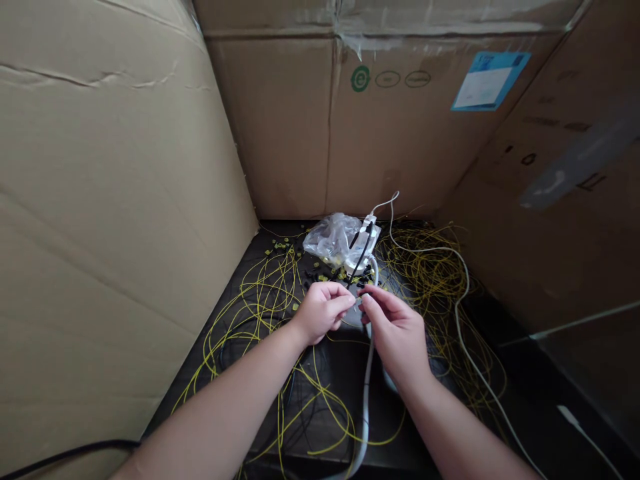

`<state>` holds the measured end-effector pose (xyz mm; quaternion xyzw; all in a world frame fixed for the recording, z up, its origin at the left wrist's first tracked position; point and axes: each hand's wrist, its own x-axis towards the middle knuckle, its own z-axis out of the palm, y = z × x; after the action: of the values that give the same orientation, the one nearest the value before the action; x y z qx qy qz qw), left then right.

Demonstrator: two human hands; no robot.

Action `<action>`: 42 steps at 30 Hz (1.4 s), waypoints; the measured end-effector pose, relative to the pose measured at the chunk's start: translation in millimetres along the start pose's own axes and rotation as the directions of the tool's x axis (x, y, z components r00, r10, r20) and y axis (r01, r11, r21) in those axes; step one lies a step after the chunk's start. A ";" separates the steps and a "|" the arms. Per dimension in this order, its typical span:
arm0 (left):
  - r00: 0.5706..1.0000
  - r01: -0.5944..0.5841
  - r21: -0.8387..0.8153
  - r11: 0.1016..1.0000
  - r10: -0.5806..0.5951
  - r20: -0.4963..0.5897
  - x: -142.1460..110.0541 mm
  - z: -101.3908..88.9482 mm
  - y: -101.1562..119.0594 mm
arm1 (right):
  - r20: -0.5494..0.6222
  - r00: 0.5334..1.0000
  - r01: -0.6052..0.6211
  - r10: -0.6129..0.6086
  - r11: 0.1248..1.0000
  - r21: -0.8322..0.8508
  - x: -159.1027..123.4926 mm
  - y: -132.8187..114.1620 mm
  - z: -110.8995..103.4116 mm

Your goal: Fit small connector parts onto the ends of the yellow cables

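Observation:
My left hand (323,310) and my right hand (395,327) meet fingertip to fingertip over a dark table (525,393). Both are closed in a pinch on something small between them, too small to name; a thin black cable (361,257) runs up from that spot to a white power strip (369,230). A thick white cord (367,393) passes under my right hand toward me. Thin yellow wires (265,300) lie tangled all over the table around both hands.
A crumpled clear plastic bag (335,240) lies behind the hands beside small yellow and black parts (330,275). A thin white cable (463,287) loops off to the right. Cardboard walls (110,200) enclose the table on the left, back and right.

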<state>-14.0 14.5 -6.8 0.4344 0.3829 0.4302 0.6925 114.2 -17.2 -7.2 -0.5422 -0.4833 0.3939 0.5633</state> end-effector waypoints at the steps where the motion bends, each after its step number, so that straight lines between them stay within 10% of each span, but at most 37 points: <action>1: 1.000 -0.007 0.004 1.000 0.007 0.004 0.1 -0.2 -0.4 | 0.003 1.000 -0.002 0.002 1.000 0.009 0.2 0.4 -0.1; 42: 0.999 -0.047 0.053 0.998 0.045 0.027 -1.1 0.1 -1.0 | -0.003 1.000 -0.019 0.019 1.000 0.012 0.7 1.9 0.3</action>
<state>-14.0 13.2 -7.6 0.4670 0.3751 0.4300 0.6755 114.2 -16.3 -9.0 -0.5440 -0.4751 0.4012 0.5634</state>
